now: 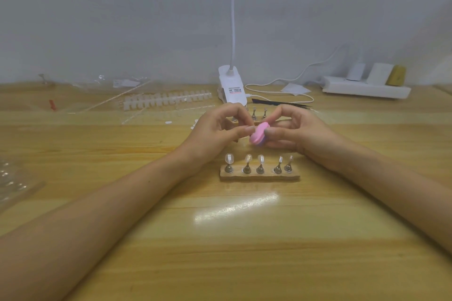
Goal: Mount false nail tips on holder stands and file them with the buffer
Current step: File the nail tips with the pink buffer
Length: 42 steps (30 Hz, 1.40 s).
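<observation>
The table [220, 264] is lying nearest, carrying a wooden holder block [259, 176] where five stands are bearing nail tips [228, 158]. Just beyond, the left hand [215, 134] is curling beside the pink buffer [258, 136], its grip hidden; the right hand [296, 132] is gripping the buffer. Far behind, tip strips [166, 100], a lamp clamp [232, 88] and a power strip [364, 89] are sitting.

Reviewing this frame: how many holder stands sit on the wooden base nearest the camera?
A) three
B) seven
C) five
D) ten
C: five metal holder stands stand in one row on the near wooden base, below the hands.
</observation>
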Motion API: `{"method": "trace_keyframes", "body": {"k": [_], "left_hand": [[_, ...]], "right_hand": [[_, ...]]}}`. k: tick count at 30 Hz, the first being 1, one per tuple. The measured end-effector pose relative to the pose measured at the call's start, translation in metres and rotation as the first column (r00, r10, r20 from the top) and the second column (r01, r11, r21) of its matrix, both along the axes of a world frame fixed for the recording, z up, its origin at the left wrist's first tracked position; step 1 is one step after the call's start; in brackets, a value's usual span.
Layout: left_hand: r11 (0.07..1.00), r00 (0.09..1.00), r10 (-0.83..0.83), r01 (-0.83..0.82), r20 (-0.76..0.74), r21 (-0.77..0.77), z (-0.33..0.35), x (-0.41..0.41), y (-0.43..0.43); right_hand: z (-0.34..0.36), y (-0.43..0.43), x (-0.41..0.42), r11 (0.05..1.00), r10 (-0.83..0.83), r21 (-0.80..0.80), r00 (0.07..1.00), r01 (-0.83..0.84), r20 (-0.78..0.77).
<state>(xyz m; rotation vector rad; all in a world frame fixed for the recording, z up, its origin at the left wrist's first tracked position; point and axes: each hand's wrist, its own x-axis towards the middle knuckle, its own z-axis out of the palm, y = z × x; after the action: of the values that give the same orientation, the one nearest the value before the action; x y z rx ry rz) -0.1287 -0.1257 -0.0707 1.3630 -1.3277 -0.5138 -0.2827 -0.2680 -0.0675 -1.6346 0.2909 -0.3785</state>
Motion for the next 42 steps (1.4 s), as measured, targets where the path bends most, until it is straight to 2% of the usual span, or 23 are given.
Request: {"method": "trace_keyframes", "body": {"k": [2, 6, 10, 13, 15, 20, 23, 25, 27, 31, 35, 38, 42], "left_hand": [[1.000, 1.000, 0.000, 0.000, 0.013, -0.006, -0.0002, -0.0004, -0.0003], [1.000, 1.000, -0.003, 0.003, 0.008, 0.009, 0.0001, -0.0006, 0.0007], [1.000, 0.999, 0.001, -0.002, 0.033, 0.024, -0.0011, -0.0011, 0.0013], [1.000, 1.000, 0.017, -0.017, -0.015, 0.008, 0.0000, -0.0003, 0.0013], [1.000, 1.000, 0.017, -0.017, 0.020, -0.002, 0.0006, -0.0007, 0.0008], [1.000, 0.999, 0.003, -0.003, 0.035, 0.006, 0.0009, -0.0022, 0.0007], [1.000, 1.000, 0.011, -0.011, 0.023, 0.002, 0.0010, -0.0018, 0.0010], [1.000, 0.999, 0.001, -0.001, 0.041, 0.009, 0.0013, -0.0021, 0.0010], [1.000, 0.999, -0.009, 0.009, 0.037, 0.011, 0.0012, -0.0024, 0.0010], [1.000, 1.000, 0.001, -0.001, 0.019, 0.004, 0.0009, -0.0020, 0.0012], [1.000, 1.000, -0.005, 0.004, 0.009, 0.006, 0.0005, -0.0018, 0.0007], [1.000, 1.000, -0.001, 0.001, 0.007, -0.005, 0.0003, -0.0019, 0.0009], [1.000, 1.000, -0.007, 0.007, -0.002, 0.004, 0.0004, -0.0016, 0.0009]], "right_hand": [[-0.0014, 0.0012, 0.0011, 0.999, 0.031, -0.033, 0.999, -0.033, -0.041], [0.0000, -0.0029, 0.0004, 0.995, -0.062, 0.075, 0.997, 0.058, 0.054], [0.0023, -0.0049, -0.0007, 0.997, -0.018, 0.077, 1.000, 0.017, 0.006], [0.0021, -0.0029, -0.0006, 0.999, 0.010, 0.038, 1.000, -0.009, -0.026], [0.0011, -0.0002, 0.0002, 0.999, 0.036, -0.009, 0.998, -0.036, -0.059], [0.0033, -0.0012, -0.0009, 0.992, -0.087, 0.094, 0.995, 0.082, 0.045], [0.0023, 0.0016, -0.0005, 0.999, 0.034, -0.013, 0.998, -0.034, -0.048], [0.0019, 0.0017, 0.0007, 1.000, -0.009, -0.008, 0.999, 0.008, -0.032], [0.0027, -0.0011, -0.0003, 0.995, -0.079, 0.070, 0.996, 0.077, 0.029], [0.0024, 0.0014, -0.0006, 0.999, 0.031, -0.017, 0.998, -0.032, -0.056], [0.0021, -0.0014, -0.0011, 0.994, -0.074, 0.085, 0.996, 0.070, 0.043], [0.0028, -0.0010, -0.0009, 0.998, 0.056, 0.028, 0.998, -0.055, -0.029], [0.0008, -0.0038, 0.0002, 0.994, -0.062, 0.089, 0.997, 0.058, 0.047]]}}
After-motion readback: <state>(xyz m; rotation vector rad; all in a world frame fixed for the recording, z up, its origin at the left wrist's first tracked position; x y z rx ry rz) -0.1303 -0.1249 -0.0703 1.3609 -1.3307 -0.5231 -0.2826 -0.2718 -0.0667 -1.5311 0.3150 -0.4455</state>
